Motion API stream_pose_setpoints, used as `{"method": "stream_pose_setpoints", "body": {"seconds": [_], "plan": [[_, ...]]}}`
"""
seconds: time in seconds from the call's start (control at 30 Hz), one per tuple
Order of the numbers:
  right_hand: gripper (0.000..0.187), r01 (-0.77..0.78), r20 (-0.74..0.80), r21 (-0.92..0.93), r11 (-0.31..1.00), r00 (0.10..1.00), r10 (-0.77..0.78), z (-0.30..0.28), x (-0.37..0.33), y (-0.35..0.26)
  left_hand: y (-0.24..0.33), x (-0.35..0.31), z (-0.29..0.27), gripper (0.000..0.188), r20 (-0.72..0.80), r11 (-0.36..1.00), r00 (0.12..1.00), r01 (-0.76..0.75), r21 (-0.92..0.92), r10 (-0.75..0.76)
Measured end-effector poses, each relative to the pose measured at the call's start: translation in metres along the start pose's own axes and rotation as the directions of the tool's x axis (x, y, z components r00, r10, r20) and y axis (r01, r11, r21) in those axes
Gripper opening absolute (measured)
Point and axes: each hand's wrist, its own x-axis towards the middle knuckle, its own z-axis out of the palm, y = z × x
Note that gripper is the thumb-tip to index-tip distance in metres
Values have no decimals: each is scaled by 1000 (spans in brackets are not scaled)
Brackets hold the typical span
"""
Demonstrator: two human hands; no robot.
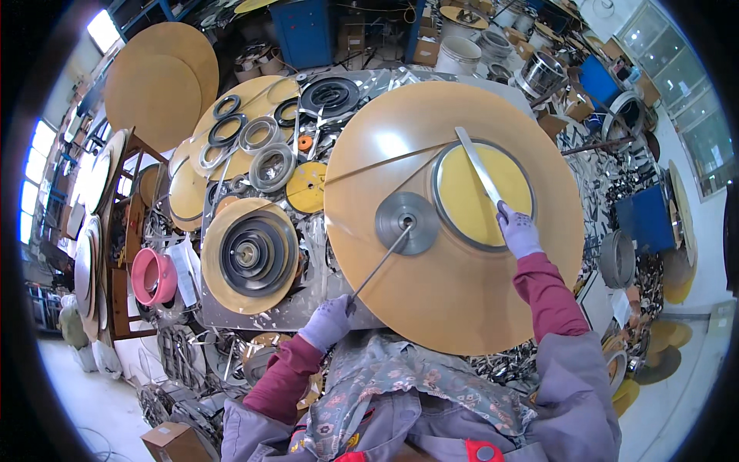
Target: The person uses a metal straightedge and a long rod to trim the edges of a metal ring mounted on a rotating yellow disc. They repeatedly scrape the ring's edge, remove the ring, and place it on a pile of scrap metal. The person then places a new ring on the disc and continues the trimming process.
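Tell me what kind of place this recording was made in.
Most likely a metalworking workshop. The left hand holds a thin rod to a grey metal hub on a large tan disc, while the right hand holds a flat metal blade. Metal rings crowd the bench.

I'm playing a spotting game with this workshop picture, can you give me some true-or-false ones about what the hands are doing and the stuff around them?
1. The left hand holds a thin metal rod that reaches the grey hub in the middle of the big tan disc. True.
2. The right hand is empty. False: it holds a flat metal strip lying across the yellow disc.
3. Both hands wear pale gloves. True.
4. The yellow disc sits left of the grey hub. False: it sits to its right.
5. A pink bowl-shaped thing stands far left. True.
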Motion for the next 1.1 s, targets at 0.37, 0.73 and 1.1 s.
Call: {"method": "stream_pose_setpoints", "body": {"seconds": [0.37,0.73,1.1], "plan": [[35,-17,19,20,1000,1000,17,1,2,-5,-3,4,-6,20,-19,999,999,30,-17,-30],[33,35,-78,24,999,996,-33,1,-7,-5,-1,5,-2,15,-22,999,1000,-4,-49,3],[33,20,-55,49,999,998,-17,3,-11,-11,6,7,-3,22,30,995,995,95,-24,-94]]}}
